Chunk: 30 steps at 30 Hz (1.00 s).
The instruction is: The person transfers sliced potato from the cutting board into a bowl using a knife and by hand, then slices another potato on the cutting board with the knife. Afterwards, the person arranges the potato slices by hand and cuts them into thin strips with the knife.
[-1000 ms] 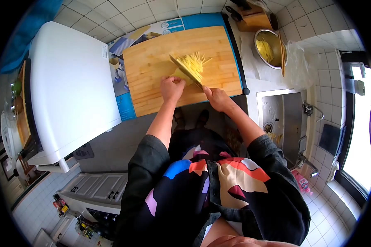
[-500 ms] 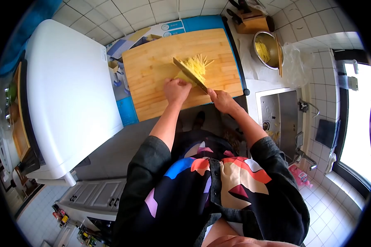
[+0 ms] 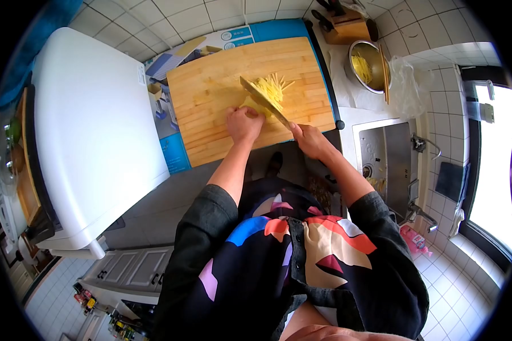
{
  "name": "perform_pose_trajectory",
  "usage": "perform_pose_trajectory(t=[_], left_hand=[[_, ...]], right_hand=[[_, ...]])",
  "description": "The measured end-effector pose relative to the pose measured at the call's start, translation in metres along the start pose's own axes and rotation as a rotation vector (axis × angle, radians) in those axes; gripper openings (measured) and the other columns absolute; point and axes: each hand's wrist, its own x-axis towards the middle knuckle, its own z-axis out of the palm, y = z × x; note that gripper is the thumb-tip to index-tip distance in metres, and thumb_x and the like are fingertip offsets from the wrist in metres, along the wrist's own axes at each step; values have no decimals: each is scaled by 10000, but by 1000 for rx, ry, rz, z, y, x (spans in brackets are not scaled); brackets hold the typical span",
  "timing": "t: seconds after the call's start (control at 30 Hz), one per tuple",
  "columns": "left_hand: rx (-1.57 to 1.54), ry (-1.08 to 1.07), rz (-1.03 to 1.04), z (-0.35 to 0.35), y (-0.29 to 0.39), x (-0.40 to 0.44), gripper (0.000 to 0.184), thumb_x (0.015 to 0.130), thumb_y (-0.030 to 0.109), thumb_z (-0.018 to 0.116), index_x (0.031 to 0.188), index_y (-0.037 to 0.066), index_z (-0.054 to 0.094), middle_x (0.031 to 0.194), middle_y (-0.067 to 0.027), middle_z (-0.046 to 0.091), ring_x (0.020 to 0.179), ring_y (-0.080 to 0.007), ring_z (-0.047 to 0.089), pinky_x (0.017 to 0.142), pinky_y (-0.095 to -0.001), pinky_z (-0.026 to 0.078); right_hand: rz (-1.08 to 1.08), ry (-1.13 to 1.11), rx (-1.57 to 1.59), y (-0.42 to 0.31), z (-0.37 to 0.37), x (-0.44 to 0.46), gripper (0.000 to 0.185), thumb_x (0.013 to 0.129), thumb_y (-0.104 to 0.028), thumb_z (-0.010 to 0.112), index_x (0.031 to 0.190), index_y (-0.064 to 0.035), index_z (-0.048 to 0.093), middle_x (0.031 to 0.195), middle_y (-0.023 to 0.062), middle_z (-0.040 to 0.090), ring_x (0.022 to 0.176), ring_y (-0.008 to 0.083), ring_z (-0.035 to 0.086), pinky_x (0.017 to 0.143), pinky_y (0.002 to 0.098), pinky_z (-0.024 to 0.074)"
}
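My right hand (image 3: 312, 141) is closed around the handle of a broad kitchen knife (image 3: 265, 102). Its blade runs diagonally across a wooden cutting board (image 3: 202, 94). Curled fingers of my left hand (image 3: 245, 124) press on pale yellow slices that look like potato (image 3: 250, 103), just left of the blade. On the blade's other side lies a loose heap of thin yellow strips (image 3: 275, 86). The knife's cutting edge is hidden, so I cannot tell whether it touches the board.
Right of the board stand a metal bowl (image 3: 375, 75) with more yellow strips, chopsticks (image 3: 386, 79) across its rim, and a clear plastic bag (image 3: 407, 94). A knife block (image 3: 350, 29) is behind. The sink (image 3: 397, 159) lies to the right, a large white appliance (image 3: 96, 131) to the left.
The knife and my right hand have shifted slightly right. My left hand stays on the slices, and the heap of strips looks much the same.
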Motion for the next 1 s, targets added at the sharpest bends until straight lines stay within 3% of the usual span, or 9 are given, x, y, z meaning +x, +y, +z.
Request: perform_pose_trajectory(t=[0.3,1.0], left_hand=[[22,-67,-42,-5,7,-1,181,569,269,743,636,122,661,858,-135,555,925,-287,523,810,-359,437],[76,-33,-23,4,-2,1,178,596,280,747,631,120,676,827,-128,599,925,-280,535,815,-366,438]], right_hand=[[-87,112,-13,7,10,-18,541,942,-439,384,846,55,584,844,326,579,892,482,541,766,490,435],[-76,84,-82,8,25,-1,519,951,-429,352,894,28,592,876,314,581,918,482,529,790,506,432]])
